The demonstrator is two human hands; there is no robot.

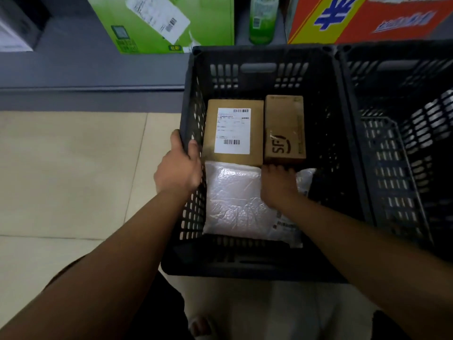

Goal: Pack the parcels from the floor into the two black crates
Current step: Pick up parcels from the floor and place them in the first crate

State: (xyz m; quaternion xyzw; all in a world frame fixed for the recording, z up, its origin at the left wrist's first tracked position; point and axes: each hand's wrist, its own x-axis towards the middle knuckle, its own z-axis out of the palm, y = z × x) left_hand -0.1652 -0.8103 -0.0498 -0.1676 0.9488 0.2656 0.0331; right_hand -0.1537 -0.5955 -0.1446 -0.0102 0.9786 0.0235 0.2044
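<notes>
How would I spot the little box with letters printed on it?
Look into the left black crate, the one holding parcels. At its far end two brown boxes sit side by side. The SF box is the narrower right one, with no white label.

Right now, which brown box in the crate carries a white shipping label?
The larger brown box, at the far left of the crate; the smaller SF box beside it has none.

- One head-worn view looks steeply down and forward, close above the left black crate (257,261).
- The right black crate (397,148) is cut off at the frame's right edge.
</notes>
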